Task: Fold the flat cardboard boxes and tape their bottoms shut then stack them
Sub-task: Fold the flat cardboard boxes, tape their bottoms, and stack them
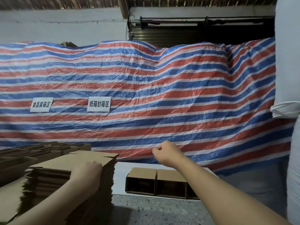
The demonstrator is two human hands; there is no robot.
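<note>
The left grip (88, 173) curls over the flat brown cardboard stack (76, 161); the right grip (165, 151) is fisted, empty, above two folded boxes (155, 182) before a striped tarp (146, 88).

Your left hand (87, 174) is hemmed by the tall flat stack (90, 161), which walls off the left of the surface (154, 210). Behind it, folded boxes (48, 149) fill the far left. Bare speckled surface lies open between the stack and your right arm. Two boxes (155, 182) block the far middle, just before the tarp (162, 95). Your right hand (167, 152) hangs in free air above them. A white bag (293, 168) closes the right edge.
</note>
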